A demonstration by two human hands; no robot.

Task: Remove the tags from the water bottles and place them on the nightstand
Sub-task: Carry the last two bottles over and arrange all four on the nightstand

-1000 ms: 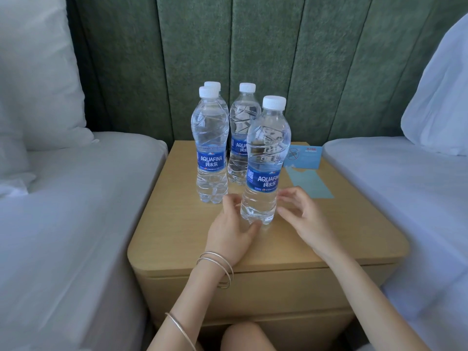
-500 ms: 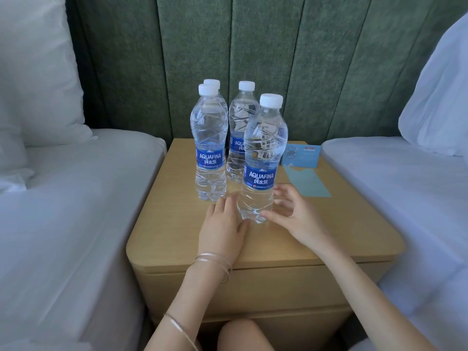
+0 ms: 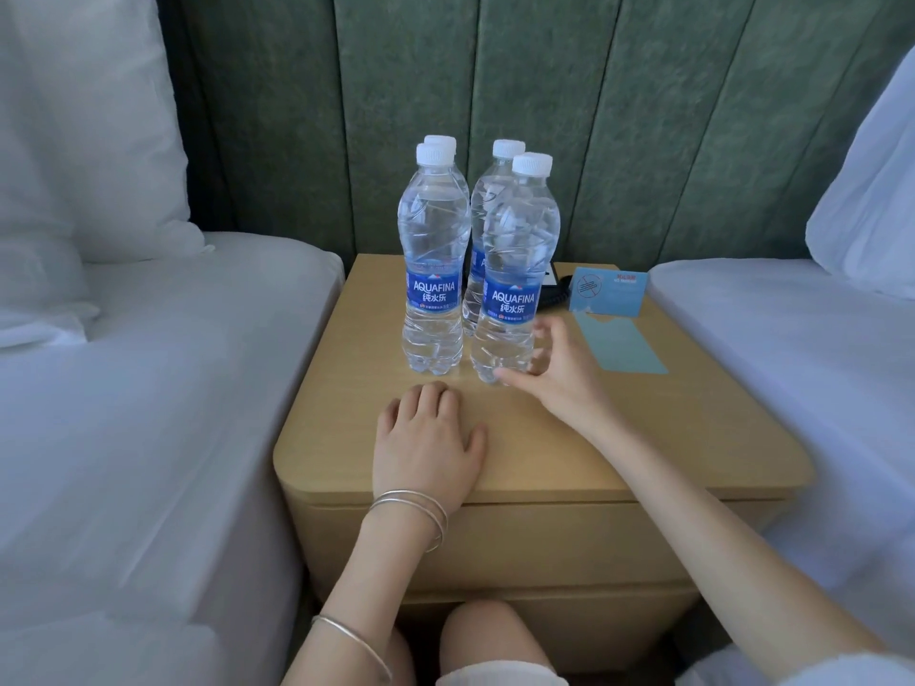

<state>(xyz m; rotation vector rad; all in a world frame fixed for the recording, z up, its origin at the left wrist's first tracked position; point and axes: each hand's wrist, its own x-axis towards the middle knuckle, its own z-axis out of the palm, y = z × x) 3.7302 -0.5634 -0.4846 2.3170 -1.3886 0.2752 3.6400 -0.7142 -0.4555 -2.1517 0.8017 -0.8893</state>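
Several clear Aquafina water bottles with blue labels and white caps stand in a cluster at the back of the wooden nightstand (image 3: 643, 438). My right hand (image 3: 554, 373) curls round the base of the front right bottle (image 3: 512, 269), thumb in front and blurred fingers at its right side. The front left bottle (image 3: 433, 269) stands just beside it, and two more stand behind. My left hand (image 3: 428, 443) rests flat on the nightstand in front of the bottles, holding nothing. A light blue card (image 3: 624, 346) lies flat to the right of the bottles, and a second blue card (image 3: 606, 292) stands upright behind it.
White beds flank the nightstand, left (image 3: 148, 413) and right (image 3: 792, 363), each with a pillow. A green padded headboard (image 3: 544, 116) runs behind. A black corded object (image 3: 554, 289) sits behind the bottles. My knee (image 3: 490, 641) is below the drawer front.
The front right bottle has slid back, level with the front left one. My left hand has let go of it and now lies flat on the nightstand. My right hand stays at its base.
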